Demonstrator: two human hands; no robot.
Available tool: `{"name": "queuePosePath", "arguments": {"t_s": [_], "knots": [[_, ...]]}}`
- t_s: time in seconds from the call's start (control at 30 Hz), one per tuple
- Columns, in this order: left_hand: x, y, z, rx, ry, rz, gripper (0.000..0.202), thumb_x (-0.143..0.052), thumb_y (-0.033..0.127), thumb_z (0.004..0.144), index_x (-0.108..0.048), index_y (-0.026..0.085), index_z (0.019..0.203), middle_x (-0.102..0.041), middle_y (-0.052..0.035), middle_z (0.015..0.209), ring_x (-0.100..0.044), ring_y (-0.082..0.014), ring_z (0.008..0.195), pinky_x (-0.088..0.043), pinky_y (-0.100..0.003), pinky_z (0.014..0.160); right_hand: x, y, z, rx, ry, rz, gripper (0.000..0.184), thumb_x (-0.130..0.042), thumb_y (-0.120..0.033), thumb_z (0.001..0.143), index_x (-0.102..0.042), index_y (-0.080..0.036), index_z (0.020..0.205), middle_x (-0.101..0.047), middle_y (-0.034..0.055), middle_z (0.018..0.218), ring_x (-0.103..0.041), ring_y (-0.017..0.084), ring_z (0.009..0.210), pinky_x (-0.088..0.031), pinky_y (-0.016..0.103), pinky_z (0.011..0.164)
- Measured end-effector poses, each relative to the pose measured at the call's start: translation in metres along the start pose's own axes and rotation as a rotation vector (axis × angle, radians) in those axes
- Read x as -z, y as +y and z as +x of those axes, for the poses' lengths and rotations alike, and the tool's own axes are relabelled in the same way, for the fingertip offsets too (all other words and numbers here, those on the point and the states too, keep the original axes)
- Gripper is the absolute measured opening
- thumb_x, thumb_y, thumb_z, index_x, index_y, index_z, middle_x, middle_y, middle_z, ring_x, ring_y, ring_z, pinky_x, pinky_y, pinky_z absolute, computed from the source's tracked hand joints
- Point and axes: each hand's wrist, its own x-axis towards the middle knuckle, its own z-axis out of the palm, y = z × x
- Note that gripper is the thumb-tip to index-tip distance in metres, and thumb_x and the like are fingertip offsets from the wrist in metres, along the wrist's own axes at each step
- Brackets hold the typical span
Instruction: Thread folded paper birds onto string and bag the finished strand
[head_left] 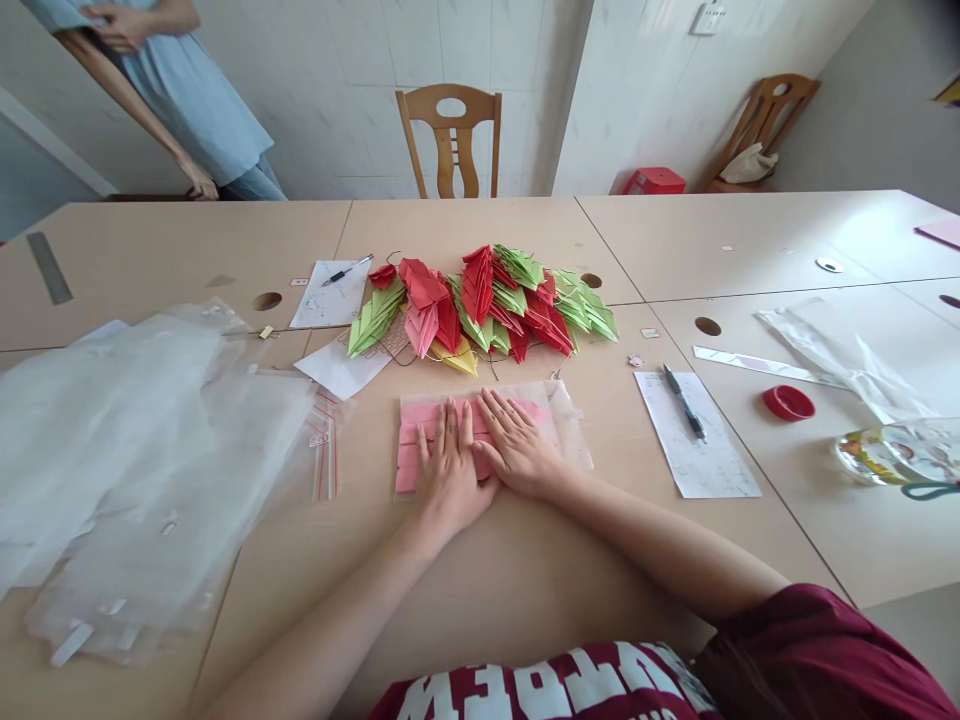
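Observation:
A clear plastic bag with pink folded paper inside (pixel 420 425) lies flat on the table in front of me. My left hand (pixel 448 470) rests palm down on it, fingers stretched out. My right hand (pixel 516 445) lies flat beside it, fingers spread, pressing the same bag; the two hands touch at the thumbs. Just beyond the bag sits a heap of folded paper pieces (pixel 484 305) in red, green, pink and yellow.
A stack of clear zip bags (pixel 142 450) covers the left of the table. Paper sheets with pens lie at the right (pixel 694 435) and back left (pixel 334 290). A red lid (pixel 788 402), a ruler (pixel 757 365), a glass object (pixel 896 455). Another person (pixel 172 95) stands at the far left.

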Motion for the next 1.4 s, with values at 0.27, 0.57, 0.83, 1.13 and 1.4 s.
{"name": "queuePosePath", "arguments": {"t_s": [0.27,0.57,0.83,1.13,1.4], "knots": [[0.005,-0.030,-0.001,-0.030,0.012,-0.008,0.064,-0.031,0.042,0.097,-0.020,0.010,0.151,-0.025,-0.0150,0.156,-0.024,-0.0275,0.145,-0.020,-0.050,0.118,-0.002,0.005,-0.005,-0.030,0.066,-0.070,0.071,-0.031,-0.051,0.097,-0.020,-0.007,0.152,-0.017,0.0140,0.158,-0.015,0.024,0.147,-0.018,0.043,0.120],[0.009,-0.049,-0.012,0.010,0.064,0.015,0.083,-0.035,0.058,0.092,-0.015,0.004,0.151,-0.024,-0.0213,0.155,-0.022,-0.0321,0.145,-0.026,-0.051,0.115,0.006,0.014,-0.011,-0.024,0.045,-0.090,0.081,-0.032,-0.061,0.094,-0.019,-0.006,0.152,-0.019,0.0158,0.157,-0.017,0.026,0.147,-0.017,0.044,0.120],[0.010,-0.062,-0.029,0.097,0.044,0.042,0.080,-0.029,0.056,0.095,0.002,0.010,0.153,-0.018,-0.0201,0.157,-0.024,-0.0329,0.144,-0.021,-0.058,0.115,0.008,0.017,-0.013,-0.008,0.026,-0.096,0.081,-0.031,-0.062,0.094,-0.020,-0.006,0.151,-0.018,0.0154,0.157,-0.016,0.026,0.147,-0.017,0.043,0.120],[0.041,-0.020,0.004,-0.300,-0.125,-0.002,0.067,-0.027,0.045,0.099,0.000,0.017,0.153,-0.011,-0.0093,0.160,-0.011,-0.0232,0.148,-0.013,-0.049,0.120,0.006,0.019,-0.014,0.013,0.038,-0.075,0.078,-0.032,-0.058,0.095,-0.019,-0.007,0.152,-0.018,0.0157,0.157,-0.017,0.025,0.146,-0.018,0.044,0.120],[0.008,-0.006,0.031,-0.310,-0.144,-0.044,0.060,-0.023,0.041,0.100,-0.011,0.014,0.153,-0.019,-0.0080,0.158,-0.016,-0.0205,0.147,-0.016,-0.045,0.121,0.003,0.019,-0.016,0.023,0.066,-0.108,0.068,-0.031,-0.044,0.097,-0.019,-0.005,0.151,-0.020,0.0157,0.157,-0.018,0.024,0.147,-0.021,0.044,0.119]]}}
